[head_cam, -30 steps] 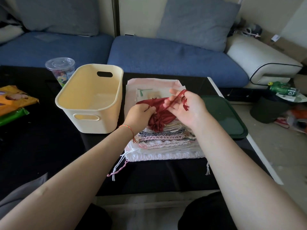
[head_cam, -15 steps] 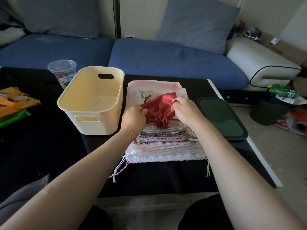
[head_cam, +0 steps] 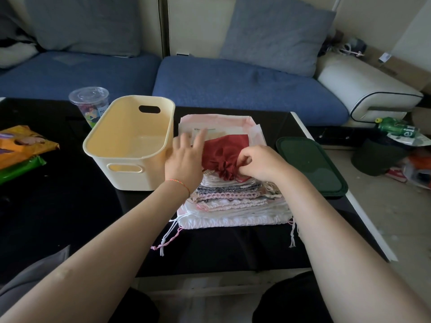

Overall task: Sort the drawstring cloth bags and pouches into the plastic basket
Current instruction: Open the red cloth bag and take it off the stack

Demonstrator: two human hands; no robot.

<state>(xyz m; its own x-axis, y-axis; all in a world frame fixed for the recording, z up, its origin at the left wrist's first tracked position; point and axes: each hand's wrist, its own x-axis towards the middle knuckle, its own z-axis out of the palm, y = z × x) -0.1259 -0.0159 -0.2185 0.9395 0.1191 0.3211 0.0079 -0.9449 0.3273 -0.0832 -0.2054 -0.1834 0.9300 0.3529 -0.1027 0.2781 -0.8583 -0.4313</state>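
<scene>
Red pouch [head_cam: 222, 153] on top of the pile [head_cam: 233, 199], between both hands. Right hand [head_cam: 257, 163] fingers [head_cam: 242, 157] pinching its bunched neck; left hand [head_cam: 184, 159] spread flat, blurry. Could snag pouches underneath — whole pile sliding. Empty basket [head_cam: 130, 145] just left of the left fingers.

You have one cream plastic basket [head_cam: 130, 145] left of centre, one red pouch [head_cam: 220, 155] at mid-frame, and one stack of cloth bags [head_cam: 233, 201] beneath it; its layers are too bunched to count exactly. One lidded clear cup [head_cam: 89, 106] stands at upper left and one dark green lid [head_cam: 310, 166] lies at right. Two snack packets [head_cam: 21, 148] sit at the left edge. Two grey cushions [head_cam: 277, 33] lean on the sofa.
</scene>
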